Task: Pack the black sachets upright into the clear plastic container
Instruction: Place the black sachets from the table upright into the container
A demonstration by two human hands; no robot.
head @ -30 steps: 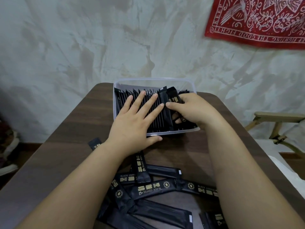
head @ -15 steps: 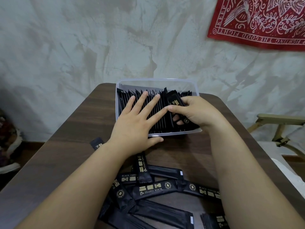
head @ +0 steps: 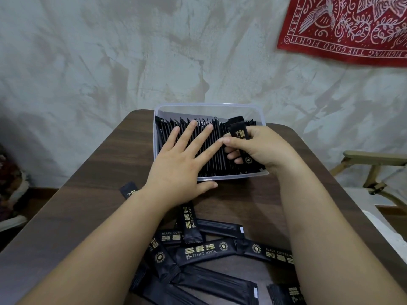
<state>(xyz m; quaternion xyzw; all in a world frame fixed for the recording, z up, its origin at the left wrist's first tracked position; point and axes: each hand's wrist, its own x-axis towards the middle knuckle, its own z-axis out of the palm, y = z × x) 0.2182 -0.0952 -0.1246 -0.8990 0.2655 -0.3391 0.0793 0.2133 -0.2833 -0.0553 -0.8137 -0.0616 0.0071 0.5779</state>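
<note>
Sachets (head: 220,159) stand packed in the clear container (head: 209,105) at twelve o'clock. Left hand (head: 176,168), fingers (head: 189,137) straight, holds the row back; right hand (head: 264,148) grips one sachet (head: 239,130): slide it upright into the three o'clock gap.

One clear container (head: 209,105). Two hands: left hand (head: 176,166), right hand (head: 264,148). One held sachet (head: 239,133). Packed sachets (head: 220,166): dense row, too many to count. Loose sachets (head: 204,252): roughly ten. One table (head: 99,205). One red cloth (head: 352,29).
</note>
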